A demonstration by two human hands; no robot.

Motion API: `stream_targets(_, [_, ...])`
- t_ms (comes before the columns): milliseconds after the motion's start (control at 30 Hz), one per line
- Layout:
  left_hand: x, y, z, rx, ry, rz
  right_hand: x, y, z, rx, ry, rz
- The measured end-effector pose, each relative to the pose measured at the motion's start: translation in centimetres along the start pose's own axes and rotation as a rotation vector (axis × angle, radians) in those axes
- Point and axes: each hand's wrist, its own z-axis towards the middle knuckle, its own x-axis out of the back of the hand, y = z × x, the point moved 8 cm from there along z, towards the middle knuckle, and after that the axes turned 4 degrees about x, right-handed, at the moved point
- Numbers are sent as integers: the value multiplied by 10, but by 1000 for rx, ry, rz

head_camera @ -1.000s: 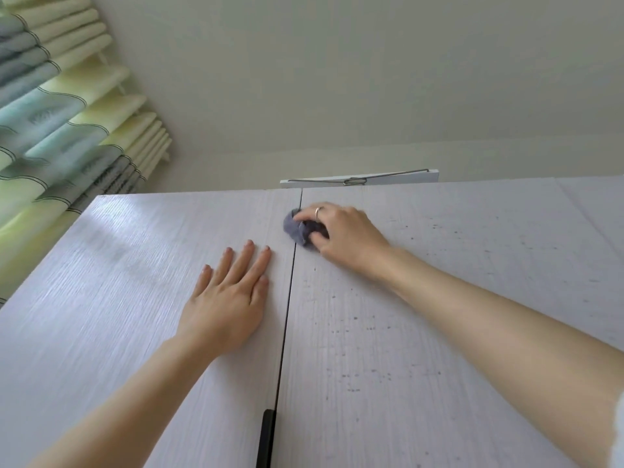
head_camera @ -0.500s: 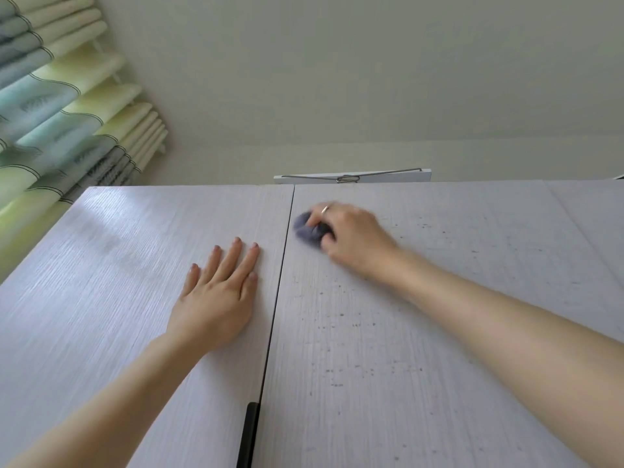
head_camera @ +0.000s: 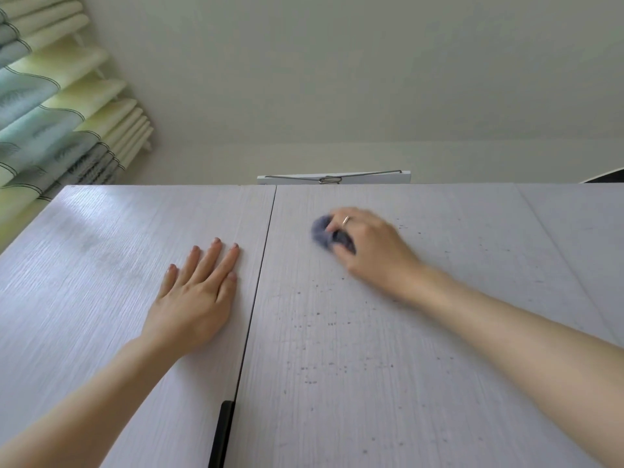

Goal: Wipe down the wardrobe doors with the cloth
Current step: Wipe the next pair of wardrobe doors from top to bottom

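Observation:
Two pale grey wood-grain wardrobe doors fill the view, seen from below, with a dark seam between them. My left hand (head_camera: 196, 295) lies flat with straight fingers on the left door (head_camera: 101, 298), just left of the seam. My right hand (head_camera: 368, 251) grips a small bunched blue-grey cloth (head_camera: 320, 233) and presses it on the right door (head_camera: 354, 366) near its top edge. The right door carries many small dark specks. A ring shows on one finger of the right hand.
A black door handle (head_camera: 223, 434) sits on the left door beside the seam at the bottom. A white board with a metal wire (head_camera: 334, 179) lies on top of the wardrobe. Green and blue curtains (head_camera: 50, 113) hang at the left. A third panel (head_camera: 580, 231) adjoins at right.
My right hand has slid the cloth rightward along the top of the right door, away from the seam. My left hand stays flat on the left door.

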Motion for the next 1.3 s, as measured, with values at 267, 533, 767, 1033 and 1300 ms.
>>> stream_targets(267, [-1, 3, -1, 43, 0, 6, 44, 98, 8, -291, 22, -186])
stream_targets(533, [-3, 6, -4, 100, -2, -36, 8, -18, -47, 208, -70, 99])
stream_targets(767, [-4, 4, -7, 96, -48, -26, 67, 115, -28, -416, 41, -181])
stream_targets(1033, [-5, 6, -7, 106, -55, -16, 41, 46, -49, -146, 21, 38])
stream_targets(1300, [-4, 12, -9, 139, -53, 1, 88, 150, -40, -570, 22, -148])
